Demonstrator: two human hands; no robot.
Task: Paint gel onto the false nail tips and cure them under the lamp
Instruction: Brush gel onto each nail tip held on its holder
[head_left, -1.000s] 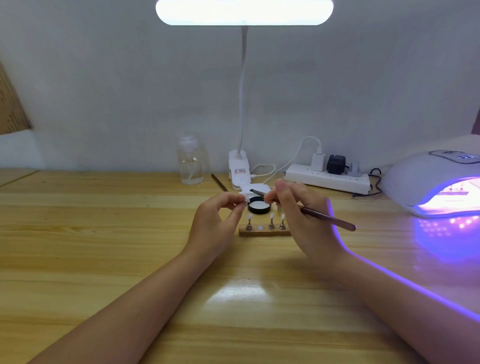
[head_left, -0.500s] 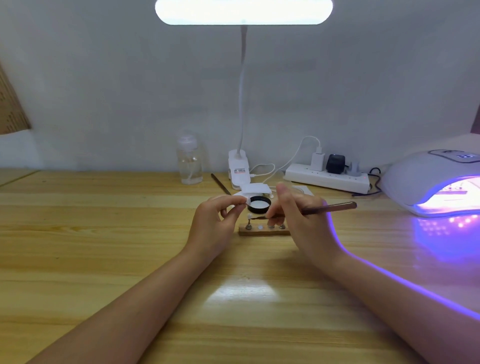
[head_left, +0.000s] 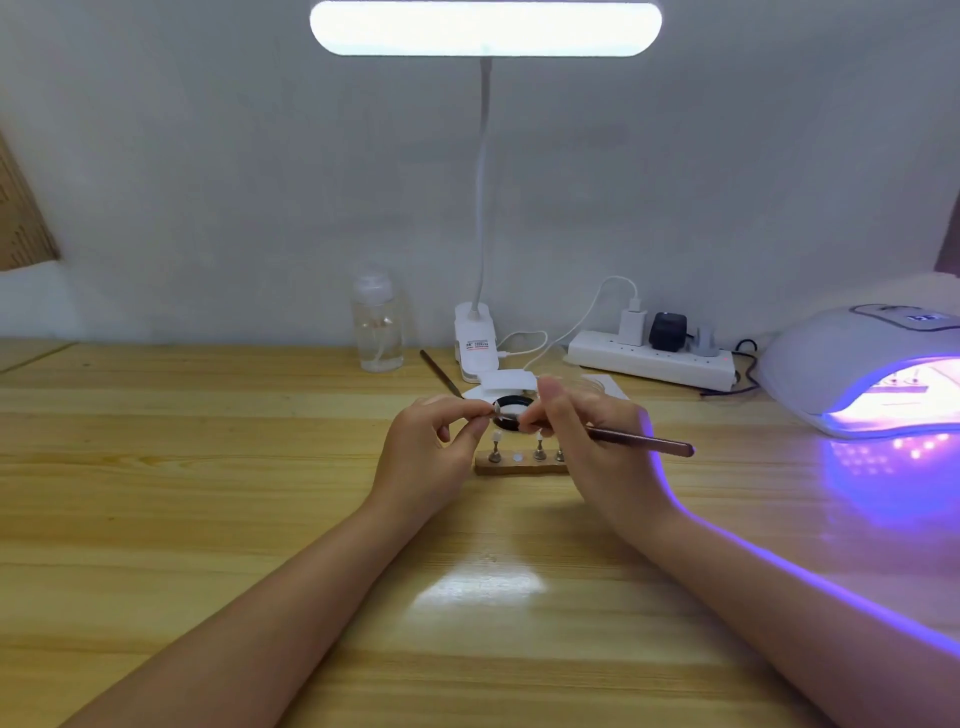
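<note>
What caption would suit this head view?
Left hand pinches a nail tip while right hand holds a brush near the lit curing lamp.

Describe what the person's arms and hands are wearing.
Nothing shows on them: both forearms are bare, with no sleeves in view. The left hand and right hand wear no gloves, rings, watch or bracelets that I can see. Violet light edges the right forearm.

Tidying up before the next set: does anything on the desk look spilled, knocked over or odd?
No spill or damage shows. The wooden holder has one stand missing beside the upright stands; the left hand pinches something small, too small to identify.
</note>
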